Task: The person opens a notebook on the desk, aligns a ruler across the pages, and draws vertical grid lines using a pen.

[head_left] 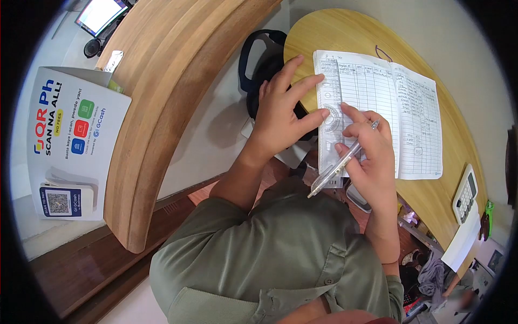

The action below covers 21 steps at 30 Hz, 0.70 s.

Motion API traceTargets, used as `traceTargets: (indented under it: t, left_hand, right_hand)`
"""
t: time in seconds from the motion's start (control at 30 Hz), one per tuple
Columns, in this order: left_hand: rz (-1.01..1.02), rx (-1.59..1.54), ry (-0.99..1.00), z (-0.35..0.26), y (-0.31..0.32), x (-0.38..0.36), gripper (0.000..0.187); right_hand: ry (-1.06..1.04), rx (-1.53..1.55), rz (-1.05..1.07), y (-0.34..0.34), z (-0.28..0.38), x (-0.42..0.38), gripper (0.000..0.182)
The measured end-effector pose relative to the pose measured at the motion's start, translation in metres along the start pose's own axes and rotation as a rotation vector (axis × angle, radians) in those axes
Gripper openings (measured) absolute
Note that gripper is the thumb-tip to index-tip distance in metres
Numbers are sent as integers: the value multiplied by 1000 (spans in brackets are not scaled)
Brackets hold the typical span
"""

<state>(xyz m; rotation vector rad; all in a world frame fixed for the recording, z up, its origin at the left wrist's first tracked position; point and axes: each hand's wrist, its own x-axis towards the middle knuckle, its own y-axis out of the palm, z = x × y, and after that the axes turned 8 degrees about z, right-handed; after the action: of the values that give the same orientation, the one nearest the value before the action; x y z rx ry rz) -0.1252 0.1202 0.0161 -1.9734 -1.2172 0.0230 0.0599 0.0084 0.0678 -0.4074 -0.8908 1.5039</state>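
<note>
An open ruled notebook with handwritten columns lies on the small wooden table. Along its left page edge sits a clear plastic ruler with cut-out shapes and a protractor part. My left hand has its fingers spread, thumb and fingertips resting at the ruler's left side. My right hand is closed around a clear pen, whose tip points down and away from the page. The right index fingertip is at the ruler's right edge.
A calculator and white paper lie on the table at right. A curved wooden counter stands at left, with a QR payment sign beside it. A dark bag is between counter and table.
</note>
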Motion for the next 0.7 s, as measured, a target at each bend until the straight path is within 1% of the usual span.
traceTargets:
  t: [0.7]
  left_hand:
    - [-13,-10,-3,1,2,-1,60]
  right_hand:
    - [-16,2,-15,1,0,-1,25]
